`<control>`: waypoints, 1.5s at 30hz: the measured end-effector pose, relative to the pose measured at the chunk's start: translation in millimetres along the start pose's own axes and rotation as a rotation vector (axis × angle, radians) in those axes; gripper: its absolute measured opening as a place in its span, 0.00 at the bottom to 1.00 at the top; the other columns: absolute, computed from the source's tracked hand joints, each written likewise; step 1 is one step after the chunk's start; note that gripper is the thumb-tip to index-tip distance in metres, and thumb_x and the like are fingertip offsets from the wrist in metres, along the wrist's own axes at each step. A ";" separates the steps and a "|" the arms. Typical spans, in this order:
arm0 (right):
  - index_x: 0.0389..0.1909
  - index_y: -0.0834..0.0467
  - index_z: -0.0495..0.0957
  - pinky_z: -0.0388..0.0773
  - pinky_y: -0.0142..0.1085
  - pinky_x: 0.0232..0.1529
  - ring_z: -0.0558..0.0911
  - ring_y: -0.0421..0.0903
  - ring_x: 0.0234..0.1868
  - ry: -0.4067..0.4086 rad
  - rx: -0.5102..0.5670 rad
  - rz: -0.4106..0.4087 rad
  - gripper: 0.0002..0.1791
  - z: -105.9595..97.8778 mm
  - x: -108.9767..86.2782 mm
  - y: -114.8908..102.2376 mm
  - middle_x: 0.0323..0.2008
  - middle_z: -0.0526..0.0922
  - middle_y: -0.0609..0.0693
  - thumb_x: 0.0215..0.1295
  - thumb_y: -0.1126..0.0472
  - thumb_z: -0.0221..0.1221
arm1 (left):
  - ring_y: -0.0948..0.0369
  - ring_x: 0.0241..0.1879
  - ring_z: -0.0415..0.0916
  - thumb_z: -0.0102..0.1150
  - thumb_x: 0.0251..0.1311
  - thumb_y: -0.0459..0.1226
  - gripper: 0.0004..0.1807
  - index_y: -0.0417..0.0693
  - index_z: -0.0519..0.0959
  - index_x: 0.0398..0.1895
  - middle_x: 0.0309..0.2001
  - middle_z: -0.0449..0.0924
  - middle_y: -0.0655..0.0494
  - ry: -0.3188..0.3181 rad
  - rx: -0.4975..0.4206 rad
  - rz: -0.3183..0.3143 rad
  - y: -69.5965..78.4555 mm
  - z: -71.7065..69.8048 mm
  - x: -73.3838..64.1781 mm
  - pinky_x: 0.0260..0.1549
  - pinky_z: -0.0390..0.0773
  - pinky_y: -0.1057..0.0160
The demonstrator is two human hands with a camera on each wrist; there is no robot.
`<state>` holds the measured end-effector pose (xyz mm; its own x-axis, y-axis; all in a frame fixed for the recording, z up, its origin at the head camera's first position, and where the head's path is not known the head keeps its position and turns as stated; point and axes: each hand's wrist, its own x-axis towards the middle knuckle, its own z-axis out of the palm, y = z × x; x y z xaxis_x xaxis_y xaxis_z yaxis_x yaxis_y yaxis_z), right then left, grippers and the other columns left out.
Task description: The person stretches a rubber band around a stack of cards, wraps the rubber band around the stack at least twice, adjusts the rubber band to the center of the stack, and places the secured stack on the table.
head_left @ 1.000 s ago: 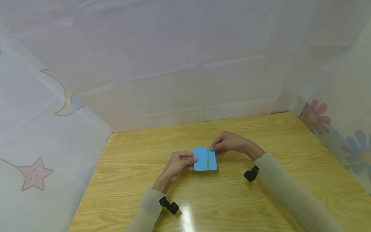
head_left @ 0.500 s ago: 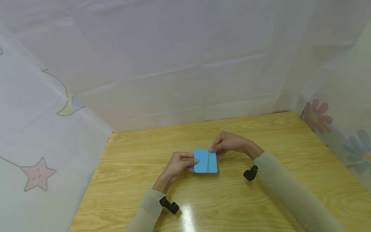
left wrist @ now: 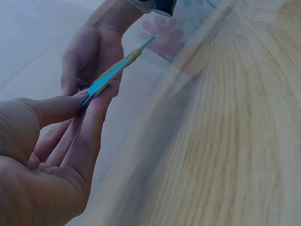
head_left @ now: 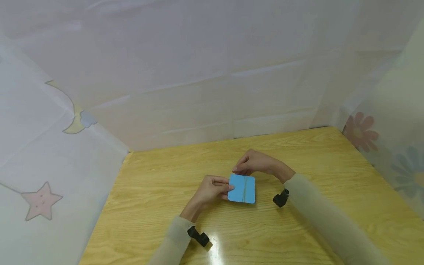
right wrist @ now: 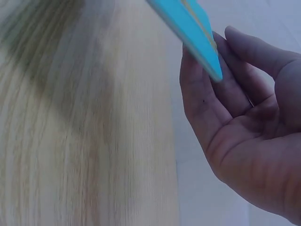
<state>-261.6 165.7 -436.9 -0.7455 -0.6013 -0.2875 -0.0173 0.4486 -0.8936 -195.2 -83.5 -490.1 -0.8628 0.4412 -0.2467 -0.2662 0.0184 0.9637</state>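
By the left hand (head_left: 210, 189), the blue card (head_left: 236, 190) is pinched above the surface (head_left: 149, 191); the right hand (head_left: 258, 162) is poised loose-fingered at its far edge; the band (head_left: 244, 189) is already wrapped round, release not yet made.

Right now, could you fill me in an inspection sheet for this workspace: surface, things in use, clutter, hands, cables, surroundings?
Surface: wood-grain table, with glare near the front.
Things in use: flat blue square, yellowish band around it, raised off the table.
Clutter: nothing seen.
Hands: left hand pinches the square's left edge; right hand is at its far edge, contact unclear.
Cables: nothing seen.
Surroundings: creased pale sheeting; printed moon and star left, flowers right.
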 end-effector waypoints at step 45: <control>0.44 0.61 0.91 0.92 0.48 0.47 0.90 0.45 0.39 0.011 0.057 0.004 0.12 3.2 -2.4 6.0 0.45 0.92 0.53 0.72 0.57 0.67 | 0.64 0.26 0.86 0.71 0.66 0.32 0.15 0.30 0.85 0.51 0.30 0.91 0.58 0.016 0.027 0.029 5.9 -20.4 -5.6 0.33 0.91 0.64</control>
<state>-257.8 167.7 -442.6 -0.7525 -0.5925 -0.2876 0.0233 0.4125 -0.9107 -200.7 -104.2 -485.1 -0.8768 0.4277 -0.2199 -0.2295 0.0297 0.9728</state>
